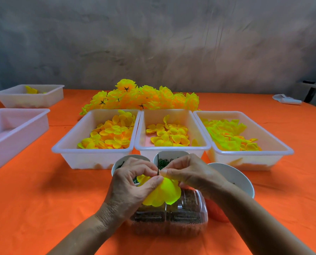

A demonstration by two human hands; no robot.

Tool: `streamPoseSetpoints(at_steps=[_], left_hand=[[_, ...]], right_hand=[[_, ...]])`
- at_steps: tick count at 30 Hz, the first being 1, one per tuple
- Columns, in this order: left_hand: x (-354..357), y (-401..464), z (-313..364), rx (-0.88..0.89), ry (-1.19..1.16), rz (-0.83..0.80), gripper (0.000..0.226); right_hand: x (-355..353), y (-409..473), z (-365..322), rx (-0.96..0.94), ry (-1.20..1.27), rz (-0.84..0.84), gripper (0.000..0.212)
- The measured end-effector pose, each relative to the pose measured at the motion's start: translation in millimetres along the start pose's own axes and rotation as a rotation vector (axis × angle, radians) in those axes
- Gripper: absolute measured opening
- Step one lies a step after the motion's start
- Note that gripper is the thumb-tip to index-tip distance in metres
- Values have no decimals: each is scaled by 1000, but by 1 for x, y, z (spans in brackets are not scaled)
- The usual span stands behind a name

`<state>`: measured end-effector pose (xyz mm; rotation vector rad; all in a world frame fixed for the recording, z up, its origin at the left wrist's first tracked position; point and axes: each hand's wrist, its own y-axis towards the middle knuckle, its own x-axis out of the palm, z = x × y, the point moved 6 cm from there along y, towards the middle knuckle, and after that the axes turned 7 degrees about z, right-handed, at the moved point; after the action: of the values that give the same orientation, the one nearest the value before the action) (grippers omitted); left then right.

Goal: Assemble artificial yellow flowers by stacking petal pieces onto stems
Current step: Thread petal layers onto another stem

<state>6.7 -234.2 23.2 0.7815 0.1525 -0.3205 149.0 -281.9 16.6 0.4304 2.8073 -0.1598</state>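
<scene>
Orange table (43,208) under a grey draped backdrop; both forearms reaching in from the near edge, meeting above a clear lidded box (171,223) — contents blurred; left hand (133,186) pinching a thin dark stem (158,165), held upright; right hand (188,173) pinching a yellow petal piece (164,194) at the stem's base; trays of petals (168,134) beyond.

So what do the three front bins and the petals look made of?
Front bins: apparently translucent white plastic, smooth; petals show through the walls. Petals: probably thin synthetic fabric or plastic, matte and ribbed; the look leaves it open.
</scene>
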Motion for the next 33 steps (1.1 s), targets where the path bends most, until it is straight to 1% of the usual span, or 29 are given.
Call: streamPoseSetpoints(at_steps=[2, 4, 8, 10, 12, 13, 15, 17, 19, 21, 23, 24, 26, 29, 31, 33], left_hand=[[1, 5, 1, 14, 6, -38, 16], [2, 9, 0, -16, -17, -71, 23], [6, 12, -2, -44, -27, -151, 19], [6, 11, -3, -54, -31, -153, 19], [6, 11, -3, -62, -33, -147, 20], [6, 11, -3, -63, -35, -145, 20], [6, 11, -3, -65, -41, -141, 21], [7, 12, -3, -64, -41, -137, 22], [7, 11, -4, -66, -40, -139, 24], [7, 11, -3, -67, -39, -138, 24], [7, 11, -3, -66, -37, -133, 24], [6, 11, -3, -66, -38, -132, 23], [6, 11, -3, -64, -40, -133, 23], [6, 11, -3, -69, -39, -132, 23], [6, 11, -4, -74, -35, -134, 22], [6, 11, -4, -75, -29, -131, 24]], right_hand=[[-11, 2, -4, -33, -8, 91, 12], [-27, 7, -7, -78, -24, 208, 12], [-78, 24, -7, -132, -72, 498, 3], [-111, 33, -3, -131, -254, 659, 12], [-140, 39, 3, -57, -532, 765, 20], [-152, 42, 9, 2, -636, 776, 26], [-167, 51, 22, 121, -765, 727, 36], [-173, 59, 33, 212, -875, 648, 34], [-171, 68, 41, 255, -971, 543, 35], [-167, 77, 47, 260, -1000, 464, 41], [-165, 81, 52, 247, -939, 462, 41], [-166, 82, 53, 218, -874, 502, 37], [-172, 80, 47, 100, -704, 669, 30], [-188, 65, 35, -78, -401, 945, 26], [-195, 57, 30, -140, -222, 1039, 22], [-200, 53, 27, -180, -78, 1075, 21]])
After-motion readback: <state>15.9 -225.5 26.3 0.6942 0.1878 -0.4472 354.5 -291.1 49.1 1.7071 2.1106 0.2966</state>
